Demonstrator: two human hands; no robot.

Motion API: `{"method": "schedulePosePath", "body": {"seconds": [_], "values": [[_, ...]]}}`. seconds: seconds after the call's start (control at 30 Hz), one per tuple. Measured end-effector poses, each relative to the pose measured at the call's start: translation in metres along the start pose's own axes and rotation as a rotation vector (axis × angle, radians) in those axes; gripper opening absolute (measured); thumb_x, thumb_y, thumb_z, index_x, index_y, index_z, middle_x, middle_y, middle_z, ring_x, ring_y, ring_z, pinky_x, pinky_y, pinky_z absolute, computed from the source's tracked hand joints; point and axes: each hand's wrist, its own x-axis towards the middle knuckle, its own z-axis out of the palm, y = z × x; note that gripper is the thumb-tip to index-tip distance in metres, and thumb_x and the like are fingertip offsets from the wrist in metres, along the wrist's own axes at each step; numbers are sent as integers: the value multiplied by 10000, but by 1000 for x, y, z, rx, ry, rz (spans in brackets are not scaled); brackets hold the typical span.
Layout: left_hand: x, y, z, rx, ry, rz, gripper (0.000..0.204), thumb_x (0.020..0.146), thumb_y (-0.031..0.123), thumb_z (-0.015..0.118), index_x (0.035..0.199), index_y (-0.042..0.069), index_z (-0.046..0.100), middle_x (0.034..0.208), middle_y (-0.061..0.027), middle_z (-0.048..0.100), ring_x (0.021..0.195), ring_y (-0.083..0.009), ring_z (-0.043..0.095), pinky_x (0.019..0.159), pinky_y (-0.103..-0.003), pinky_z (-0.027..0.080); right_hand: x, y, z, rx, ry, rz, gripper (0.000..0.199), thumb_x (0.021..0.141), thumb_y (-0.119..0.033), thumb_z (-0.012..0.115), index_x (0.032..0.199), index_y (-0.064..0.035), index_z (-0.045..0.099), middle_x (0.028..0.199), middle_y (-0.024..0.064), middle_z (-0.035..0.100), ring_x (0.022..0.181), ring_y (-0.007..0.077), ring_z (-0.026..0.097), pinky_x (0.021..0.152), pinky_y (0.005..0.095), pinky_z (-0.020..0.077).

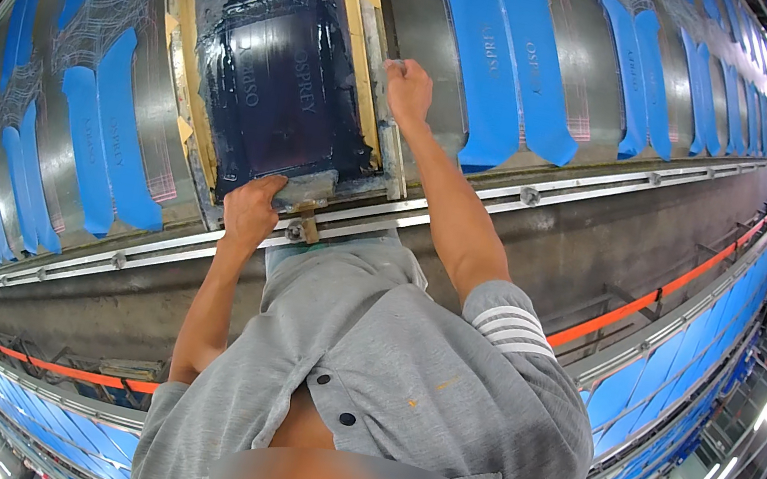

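Note:
A screen-printing frame [379, 26] lies on the long table in front of me. Its dark mesh [262, 87] is smeared with wet dark ink, and tape lines its inner edges. My left hand [252, 207] is closed on the near edge of the frame, toward its left corner, thumb on top. A grey, ink-stained strip [311, 189] lies along that near edge beside the thumb. At the frame's right side, my right hand [408, 91] is curled closed against the outer edge. The undersides of both grips are hidden.
Blue cut fabric pieces [546, 115] with printed lettering lie in pairs along the table [610, 161]. A metal rail [470, 205] runs along its near edge, with clamps. Behind me are an orange bar [660, 286] and another row of blue pieces [665, 378].

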Motion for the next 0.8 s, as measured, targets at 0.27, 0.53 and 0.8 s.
{"method": "schedulePosePath", "body": {"seconds": [0.27, 0.53, 0.8], "values": [[-14, -26, 29, 28, 50, 62, 384, 725, -26, 592, 1063, 99, 726, 1100, -99, 746, 965, -303, 725, 824, -426, 580, 0, -5, 1, -131, -54, 6, 363, 951, -393, 572, 1002, -47, 671, 982, 264, 693, 980, 485, 636, 837, 559, 490], [96, -53, -1, 93, 176, 120, 438, 697, 8, 656, 1132, 53, 679, 1149, -118, 708, 1065, -291, 684, 899, -395, 541, -11, -17, 0, -183, -31, 23, 366, 945, -382, 622, 959, -21, 676, 821, 246, 656, 825, 475, 619, 740, 524, 464], [270, -102, -74, 100, -62, -33, 303, 752, 74, 666, 1034, 105, 772, 1020, -185, 721, 947, -351, 708, 823, -451, 564, 21, -65, 10, -336, 144, -462, 425, 915, -357, 697, 1232, -74, 692, 1181, 183, 651, 1193, 378, 552, 985, 544, 420]]}}
